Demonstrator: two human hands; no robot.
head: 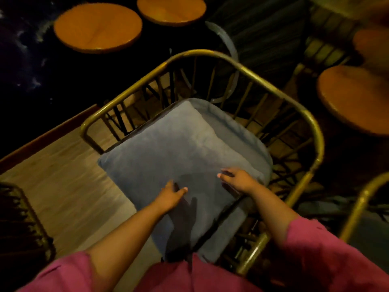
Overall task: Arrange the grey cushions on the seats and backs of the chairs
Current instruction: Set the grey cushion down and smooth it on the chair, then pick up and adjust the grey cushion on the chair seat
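Both the left hand [171, 193] and right hand [237, 179] lie spread, palms down, on the soft square grey cushion [179, 148], which rests atop the seat pad of the brass-railed wire chair [242, 68], seemingly to flatten and square it.

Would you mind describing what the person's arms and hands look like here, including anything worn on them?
Both forearms are bare below short pink sleeves that end near the elbows. The left hand and right hand wear no gloves; no rings, watch or bracelets are visible, though the picture is dim and slightly blurred.
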